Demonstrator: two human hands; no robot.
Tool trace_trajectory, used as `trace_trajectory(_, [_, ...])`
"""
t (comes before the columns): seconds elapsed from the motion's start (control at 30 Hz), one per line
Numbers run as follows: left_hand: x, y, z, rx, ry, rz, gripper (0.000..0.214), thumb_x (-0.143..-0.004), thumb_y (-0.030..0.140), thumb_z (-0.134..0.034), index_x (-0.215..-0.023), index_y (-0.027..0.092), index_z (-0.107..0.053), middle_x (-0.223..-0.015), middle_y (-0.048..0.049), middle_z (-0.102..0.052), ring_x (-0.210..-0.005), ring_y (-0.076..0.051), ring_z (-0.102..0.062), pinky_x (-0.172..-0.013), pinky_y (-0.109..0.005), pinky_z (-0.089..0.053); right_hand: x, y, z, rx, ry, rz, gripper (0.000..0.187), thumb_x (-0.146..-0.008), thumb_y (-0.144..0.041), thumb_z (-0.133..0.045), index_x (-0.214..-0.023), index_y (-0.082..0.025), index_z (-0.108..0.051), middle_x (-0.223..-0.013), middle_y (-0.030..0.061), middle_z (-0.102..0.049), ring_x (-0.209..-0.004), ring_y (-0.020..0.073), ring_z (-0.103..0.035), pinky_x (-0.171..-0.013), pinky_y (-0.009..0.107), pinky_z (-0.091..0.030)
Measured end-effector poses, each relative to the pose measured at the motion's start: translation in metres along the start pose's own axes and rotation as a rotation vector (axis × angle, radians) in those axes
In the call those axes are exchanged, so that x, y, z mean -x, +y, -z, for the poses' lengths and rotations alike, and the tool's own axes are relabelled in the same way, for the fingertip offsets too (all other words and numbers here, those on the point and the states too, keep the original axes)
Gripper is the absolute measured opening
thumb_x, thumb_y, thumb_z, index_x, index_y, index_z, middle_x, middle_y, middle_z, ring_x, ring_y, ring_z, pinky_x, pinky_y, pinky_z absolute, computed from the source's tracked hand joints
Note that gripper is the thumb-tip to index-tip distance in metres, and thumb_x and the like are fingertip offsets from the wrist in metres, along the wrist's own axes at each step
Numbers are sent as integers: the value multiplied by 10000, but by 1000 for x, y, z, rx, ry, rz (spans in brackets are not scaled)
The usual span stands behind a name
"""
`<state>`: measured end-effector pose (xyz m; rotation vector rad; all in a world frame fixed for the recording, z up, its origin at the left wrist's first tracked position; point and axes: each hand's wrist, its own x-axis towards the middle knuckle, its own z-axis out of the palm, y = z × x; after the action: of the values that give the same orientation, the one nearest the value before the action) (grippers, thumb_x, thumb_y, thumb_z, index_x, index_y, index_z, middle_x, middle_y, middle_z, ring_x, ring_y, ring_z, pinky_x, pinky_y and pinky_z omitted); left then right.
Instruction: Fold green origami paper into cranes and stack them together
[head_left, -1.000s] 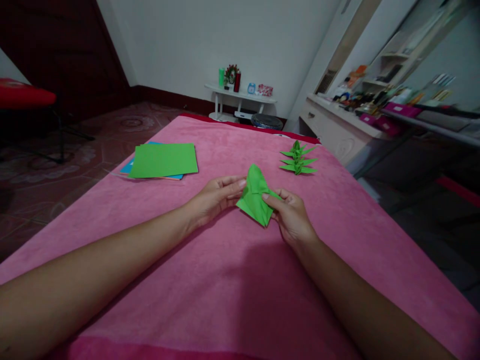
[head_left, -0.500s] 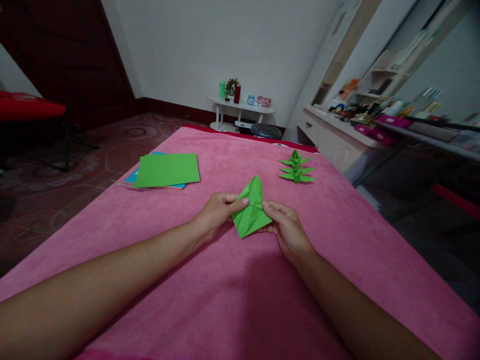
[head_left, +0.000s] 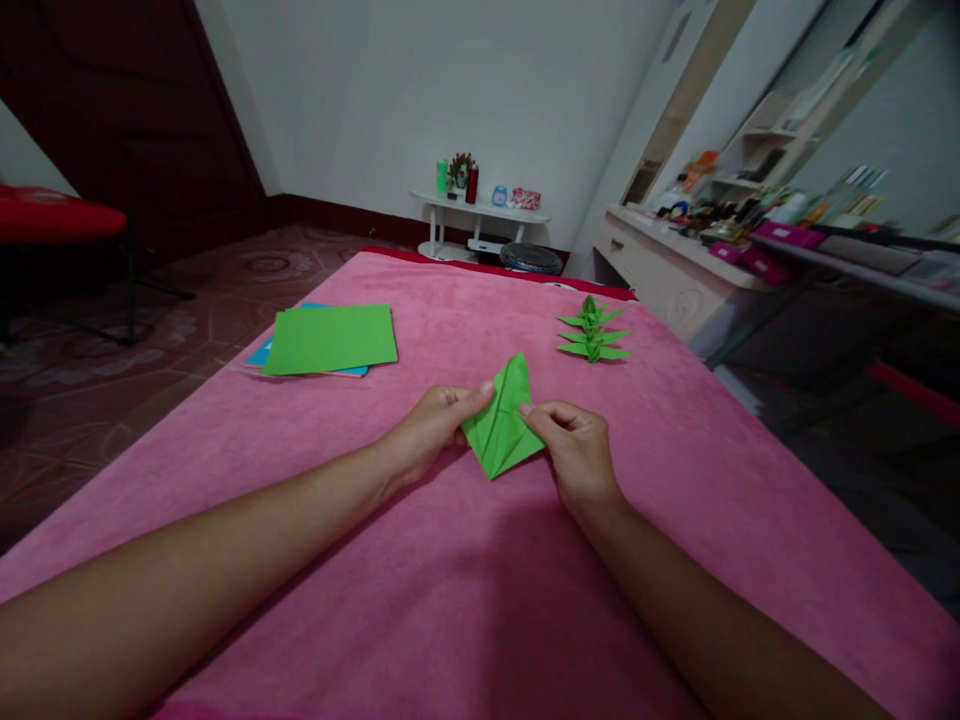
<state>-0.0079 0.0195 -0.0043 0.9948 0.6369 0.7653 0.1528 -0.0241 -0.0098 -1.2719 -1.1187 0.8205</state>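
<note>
A folded piece of green paper [head_left: 501, 432], kite-like with creases and a rounded tip pointing away from me, is held above the pink cloth. On its left edge my left hand [head_left: 442, 425] is closed, thumb on top and fingers partly hidden beneath. My right hand [head_left: 574, 440] pinches the right side, its thumb and forefinger near the middle crease. Beyond it to the right lie several green folded-paper pieces [head_left: 592, 345] with pointed ends, set in a row. Off to the left rests a stack of coloured sheets, a green sheet [head_left: 334, 340] over a blue sheet [head_left: 259, 354].
A pink cloth [head_left: 360, 600] covers the table. Past its far edge stands a white side table [head_left: 487, 211] with a green cup, a plant and a red bottle. A cluttered dresser [head_left: 675, 260] is at the right, a red chair [head_left: 56, 215] at the left.
My right hand has shifted its thumb and forefinger inward on the folded paper. The left thumb has slid slightly up the edge, and the paper has turned a little.
</note>
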Motion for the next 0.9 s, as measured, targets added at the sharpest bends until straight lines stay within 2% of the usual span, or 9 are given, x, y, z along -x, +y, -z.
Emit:
trace_trajectory(0.07, [0, 0, 1, 26, -4, 2, 405, -780, 513, -602, -822, 130, -728, -791, -92, -711, -693, -167, -642, -716, -298, -491, 0, -1, 0, -3, 17, 5, 208, -705, -307, -697, -569, -158, -647, -524, -35, -516, -518, 103, -437, -534, 248, -359])
trace_trajectory(0.23, [-1, -3, -1, 54, -24, -14, 371, -794, 475, -603, -847, 127, -722, -806, -90, -711, -675, -158, -633, -740, -303, -485, 1, -2, 0, -1, -8, 12, 215, -711, -321, -694, -579, -156, -652, -541, -29, -518, -531, 107, -443, -539, 251, -362])
trace_trajectory(0.4, [0, -6, -3, 90, 9, -66, 305, -792, 423, -623, -764, 134, -716, -692, -53, -689, -587, -128, -596, -679, -272, -475, 2, -2, 0, 24, -42, 28, 196, -716, -322, -694, -613, -155, -680, -557, -18, -560, -548, 119, -478, -567, 261, -395])
trace_trajectory(0.63, [1, 0, -4, 41, 103, -40, 260, -701, 370, -708, -601, 133, -670, -578, -25, -645, -526, -118, -568, -598, -251, -459, 1, 1, -1, -82, -106, -43, 148, -674, -310, -721, -690, -166, -689, -642, 1, -641, -574, 128, -537, -581, 260, -428])
trace_trajectory(0.77, [3, -2, -6, -15, 159, -39, 268, -704, 359, -692, -554, 143, -636, -519, 4, -598, -451, -99, -517, -501, -231, -413, 2, -1, -2, -27, -131, -64, 170, -652, -301, -727, -589, -165, -648, -522, -20, -561, -487, 103, -462, -484, 237, -360])
trace_trajectory(0.9, [6, -1, -12, 14, 170, -26, 239, -698, 378, -697, -620, 154, -672, -582, -15, -641, -527, -141, -586, -561, -270, -467, 2, -1, -3, -42, -127, -76, 221, -641, -315, -726, -527, -169, -606, -485, -32, -510, -472, 94, -427, -475, 236, -347])
